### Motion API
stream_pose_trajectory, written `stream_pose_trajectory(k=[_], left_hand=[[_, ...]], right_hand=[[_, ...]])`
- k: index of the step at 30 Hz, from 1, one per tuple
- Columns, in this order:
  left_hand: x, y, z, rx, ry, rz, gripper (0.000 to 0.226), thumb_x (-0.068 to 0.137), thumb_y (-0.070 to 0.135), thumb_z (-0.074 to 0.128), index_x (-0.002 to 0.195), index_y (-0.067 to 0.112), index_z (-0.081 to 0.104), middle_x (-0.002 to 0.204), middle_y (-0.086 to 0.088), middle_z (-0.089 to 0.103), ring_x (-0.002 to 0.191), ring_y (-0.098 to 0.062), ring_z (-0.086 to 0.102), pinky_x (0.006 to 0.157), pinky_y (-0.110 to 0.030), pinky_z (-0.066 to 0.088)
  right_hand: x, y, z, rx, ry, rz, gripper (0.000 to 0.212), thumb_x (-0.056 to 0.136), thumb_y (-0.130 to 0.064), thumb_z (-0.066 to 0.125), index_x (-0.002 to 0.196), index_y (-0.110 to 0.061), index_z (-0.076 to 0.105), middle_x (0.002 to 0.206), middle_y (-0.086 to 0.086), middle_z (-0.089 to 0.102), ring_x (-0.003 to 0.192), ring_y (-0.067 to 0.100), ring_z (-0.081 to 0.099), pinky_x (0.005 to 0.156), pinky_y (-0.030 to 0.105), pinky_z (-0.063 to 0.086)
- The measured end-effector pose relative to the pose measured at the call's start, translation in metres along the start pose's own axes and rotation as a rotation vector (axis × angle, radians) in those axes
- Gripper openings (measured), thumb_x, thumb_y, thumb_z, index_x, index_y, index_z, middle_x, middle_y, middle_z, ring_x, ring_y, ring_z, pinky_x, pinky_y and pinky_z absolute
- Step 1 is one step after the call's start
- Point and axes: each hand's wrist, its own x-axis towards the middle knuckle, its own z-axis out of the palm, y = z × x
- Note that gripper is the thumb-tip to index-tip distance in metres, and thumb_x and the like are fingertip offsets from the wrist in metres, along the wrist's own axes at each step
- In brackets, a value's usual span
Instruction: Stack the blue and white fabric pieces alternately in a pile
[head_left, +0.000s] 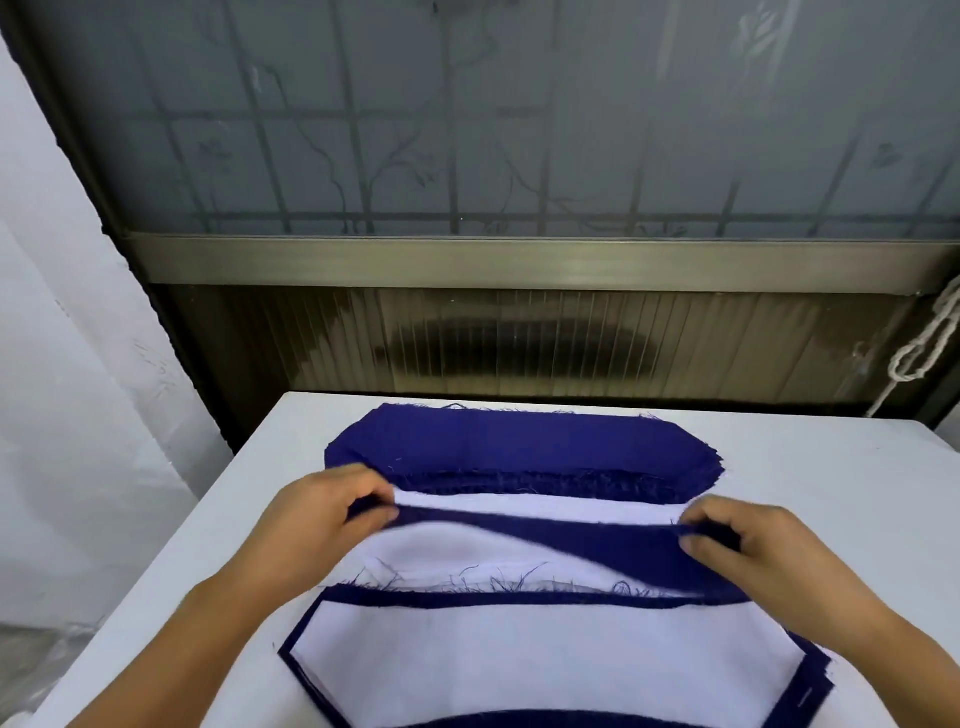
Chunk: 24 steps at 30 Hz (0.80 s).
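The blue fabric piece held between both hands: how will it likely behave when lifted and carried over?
Probably floppy: the blue fabric piece sags and twists between the left hand and right hand. Likely light, since fingertip pinches hold it. Its frayed edge may shed threads or snag.

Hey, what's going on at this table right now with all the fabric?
A person is sorting cut fabric on a white table. Both hands hold one blue fabric piece by its ends, the left hand pinching one end and the right hand the other, stretched above a white piece. Behind lies a stack of blue pieces. Nearest the camera is the mixed pile, white on top with blue edges showing beneath.
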Motion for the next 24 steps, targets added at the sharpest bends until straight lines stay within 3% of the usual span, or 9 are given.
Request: stream_pose_trajectory(k=[5,9,11,14,16,18,21,24], left_hand=[[-0.020,0.001,-0.007,-0.208,-0.479,-0.094,0.006,0.087,0.038,0.068,0.083,0.042,0.066,0.082,0.017,0.068,0.074,-0.005,0.062,0.068,-0.024,0.051],[-0.021,0.002,0.000,-0.176,-0.606,-0.108,0.011,0.089,0.034,0.067,0.078,0.038,0.066,0.079,0.013,0.067,0.072,-0.010,0.061,0.070,-0.027,0.049],[-0.019,0.001,-0.001,-0.163,-0.513,-0.146,0.013,0.090,0.033,0.067,0.077,0.033,0.066,0.078,0.015,0.067,0.070,-0.007,0.061,0.069,-0.027,0.051],[-0.021,0.008,-0.008,-0.111,-0.191,-0.155,0.008,0.088,0.034,0.068,0.081,0.038,0.067,0.084,0.025,0.066,0.077,0.000,0.062,0.064,-0.019,0.050],[-0.026,0.015,-0.011,-0.101,0.076,-0.073,0.009,0.085,0.031,0.070,0.084,0.039,0.066,0.088,0.026,0.065,0.081,-0.002,0.062,0.064,-0.014,0.047],[-0.036,0.020,-0.011,-0.028,0.265,0.073,0.001,0.087,0.033,0.066,0.086,0.034,0.066,0.090,0.023,0.064,0.084,-0.001,0.060,0.073,-0.010,0.045],[-0.058,0.017,0.011,0.064,0.320,0.259,0.031,0.095,0.042,0.052,0.087,0.020,0.072,0.097,0.014,0.065,0.090,0.001,0.056,0.086,-0.005,0.038],[-0.088,0.008,0.055,0.084,0.219,0.351,0.055,0.099,0.052,0.038,0.083,0.016,0.076,0.103,0.008,0.068,0.096,-0.004,0.057,0.086,-0.018,0.044]], right_hand=[[-0.018,0.004,-0.005,0.115,-0.400,0.140,0.014,0.091,-0.024,0.064,0.077,-0.022,0.066,0.075,-0.003,0.069,0.064,0.009,0.060,0.060,0.020,0.045],[-0.011,0.006,0.008,0.044,-0.399,0.165,0.018,0.093,-0.022,0.063,0.081,-0.009,0.064,0.080,0.008,0.067,0.064,0.011,0.058,0.063,0.026,0.046],[-0.008,0.004,0.013,0.011,-0.293,0.146,0.015,0.093,-0.022,0.062,0.081,-0.016,0.066,0.080,0.002,0.068,0.068,0.014,0.061,0.067,0.029,0.049],[-0.011,-0.004,0.014,0.002,0.042,0.060,0.014,0.093,-0.019,0.061,0.085,-0.030,0.067,0.080,-0.012,0.068,0.071,0.011,0.062,0.067,0.023,0.050],[-0.018,-0.009,0.012,-0.041,0.332,-0.084,0.015,0.091,-0.013,0.063,0.091,-0.027,0.069,0.085,-0.021,0.068,0.079,0.003,0.061,0.069,0.011,0.046],[-0.029,-0.005,0.013,-0.168,0.535,-0.269,0.015,0.092,-0.008,0.061,0.095,-0.017,0.073,0.099,-0.015,0.069,0.092,0.000,0.059,0.079,0.006,0.042],[-0.052,0.018,0.028,-0.319,0.560,-0.476,0.032,0.094,-0.023,0.048,0.095,-0.006,0.075,0.107,0.002,0.070,0.105,0.012,0.058,0.097,0.019,0.041],[-0.071,0.043,0.055,-0.345,0.445,-0.537,0.053,0.102,-0.035,0.035,0.087,-0.007,0.077,0.105,0.002,0.071,0.107,0.012,0.057,0.098,0.023,0.040]])
